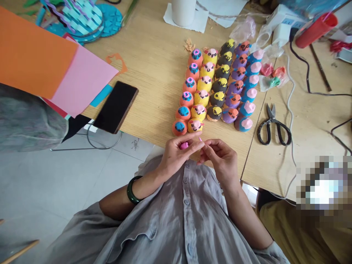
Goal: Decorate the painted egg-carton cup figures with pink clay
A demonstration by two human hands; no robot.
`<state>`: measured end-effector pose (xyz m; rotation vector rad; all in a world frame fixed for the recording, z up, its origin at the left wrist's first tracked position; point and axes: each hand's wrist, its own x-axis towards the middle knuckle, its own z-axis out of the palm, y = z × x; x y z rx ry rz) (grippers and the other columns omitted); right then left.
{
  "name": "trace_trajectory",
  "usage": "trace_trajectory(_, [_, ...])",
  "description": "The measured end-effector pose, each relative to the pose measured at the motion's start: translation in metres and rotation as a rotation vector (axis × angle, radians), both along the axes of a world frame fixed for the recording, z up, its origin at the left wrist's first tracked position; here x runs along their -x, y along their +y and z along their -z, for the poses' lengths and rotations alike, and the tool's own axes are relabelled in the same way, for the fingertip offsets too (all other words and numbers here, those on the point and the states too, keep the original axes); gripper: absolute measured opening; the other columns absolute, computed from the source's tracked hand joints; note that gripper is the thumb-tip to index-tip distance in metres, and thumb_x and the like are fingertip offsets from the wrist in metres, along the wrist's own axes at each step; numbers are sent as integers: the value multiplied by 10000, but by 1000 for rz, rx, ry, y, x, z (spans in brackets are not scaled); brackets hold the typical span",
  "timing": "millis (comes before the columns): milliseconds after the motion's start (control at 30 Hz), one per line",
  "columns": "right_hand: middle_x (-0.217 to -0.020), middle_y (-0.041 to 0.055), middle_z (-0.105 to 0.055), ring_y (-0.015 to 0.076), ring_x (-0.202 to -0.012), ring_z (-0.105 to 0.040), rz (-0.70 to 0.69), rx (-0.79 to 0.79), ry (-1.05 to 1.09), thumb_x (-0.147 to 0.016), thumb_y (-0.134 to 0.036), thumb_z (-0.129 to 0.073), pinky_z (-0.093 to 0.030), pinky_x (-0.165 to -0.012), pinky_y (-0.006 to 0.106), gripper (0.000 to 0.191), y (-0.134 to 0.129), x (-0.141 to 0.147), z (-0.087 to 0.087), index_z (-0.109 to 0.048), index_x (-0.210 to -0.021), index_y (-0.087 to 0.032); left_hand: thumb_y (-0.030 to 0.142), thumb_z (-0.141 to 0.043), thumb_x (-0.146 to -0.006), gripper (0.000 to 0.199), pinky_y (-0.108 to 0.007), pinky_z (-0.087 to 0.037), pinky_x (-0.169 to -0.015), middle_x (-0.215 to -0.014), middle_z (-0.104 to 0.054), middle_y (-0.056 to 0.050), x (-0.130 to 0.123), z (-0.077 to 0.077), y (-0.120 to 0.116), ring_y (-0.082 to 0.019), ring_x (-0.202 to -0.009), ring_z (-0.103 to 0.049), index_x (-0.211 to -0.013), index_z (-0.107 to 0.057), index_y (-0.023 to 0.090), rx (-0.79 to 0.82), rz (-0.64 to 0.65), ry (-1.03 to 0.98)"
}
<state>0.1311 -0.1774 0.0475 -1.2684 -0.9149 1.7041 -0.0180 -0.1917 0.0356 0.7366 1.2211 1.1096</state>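
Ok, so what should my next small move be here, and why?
Probably bring the thin pink stick in your right hand down onto the small pink clay lump in your left hand, since the two are close and match in colour.

Pink lump [184,145] in the hands [176,157] (clay?)

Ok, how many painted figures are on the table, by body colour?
Orange figures: 6
Yellow figures: 6
Black figures: 6
Purple figures: 6
Blue figures: 6
Total: 30
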Motion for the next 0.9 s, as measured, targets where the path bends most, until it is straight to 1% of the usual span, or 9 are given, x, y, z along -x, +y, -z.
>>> trace_trajectory(100, [-677, -27, -688, 102, -505, -642, -7, 8, 0, -774, -404, -838, -604, -471, 237, 282, 0, 0, -1, -685, -870, -188, 414, -790, -814, 263, -200, -362, -487, -656, -614, 13, -1, -4, 1, -59, -538, -417, -932, -827, 182, -65, -7, 102])
trace_trajectory(200, [-687, -29, -692, 104, -503, -644, -23, 24, 8, -789, -423, -822, -605, -469, 242, 298, -1, 1, -1, -682, -911, -190, 427, -771, -828, 268, -200, -384, -511, -672, -655, -4, -1, -6, 2, -72, -571, -467, -886, -828, 172, -88, -37, 144])
trace_trajectory(267, [-682, -23, -696, 103, -482, -638, -37, 25, 1, -804, -435, -807, -597, -462, 242, 294, -1, 1, 0, -681, -886, -181, 436, -782, -817, 294, -197, -368, -497, -689, -652, -2, -1, -4, 2, -64, -562, -437, -942, -831, 175, -67, -33, 129])
trace_trajectory(333, [-673, -17, -697, 104, -472, -635, -32, 16, -3, -807, -441, -804, -596, -461, 247, 295, 0, 1, 0, -676, -851, -178, 435, -793, -811, 352, -192, -342, -479, -718, -635, 12, -1, -3, 1, -50, -545, -381, -1072, -814, 200, -44, -9, 79])
trace_trajectory(433, [-667, -17, -689, 110, -489, -636, -8, -10, -20, -798, -443, -811, -606, -473, 261, 298, 2, 0, -2, -672, -843, -183, 412, -802, -813, 455, -188, -302, -457, -702, -557, 43, 2, -4, 0, -41, -528, -313, -1236, -753, 250, -47, 5, 27])
trace_trajectory(600, [-673, -11, -682, 114, -506, -633, -18, -94, -108, -808, -441, -804, -609, -501, 277, 299, 8, -2, -3, -665, -865, -183, 397, -731, -889, 350, -204, -290, -442, -638, -467, 42, 13, -13, 4, -57, -517, -316, -1211, -767, 262, -185, -77, 138])
trace_trajectory(733, [-721, -5, -695, 105, -548, -657, -54, -261, -221, -864, -403, -760, -580, -532, 250, 236, 21, -1, -5, -684, -917, -186, 434, -644, -951, 369, -205, -270, -406, -537, -380, 66, 28, -16, 17, -61, -454, -298, -1258, -737, 251, -218, -121, 94])
trace_trajectory(800, [-753, 3, -709, 103, -573, -660, -70, -354, -302, -885, -380, -740, -565, -541, 244, 200, 29, 2, -8, -698, -938, -192, 443, -642, -951, 395, -204, -314, -416, -558, -468, 51, 35, -19, 25, -65, -463, -371, -1285, -722, 248, -241, -114, 168])
trace_trajectory(900, [-793, 10, -728, 105, -602, -657, -77, -473, -418, -902, -345, -715, -564, -562, 251, 149, 40, 7, -13, -714, -931, -199, 431, -683, -925, 335, -218, -471, -564, -768, -694, -25, 43, -23, 35, -94, -622, -576, -1167, -782, 221, -350, -65, 391])
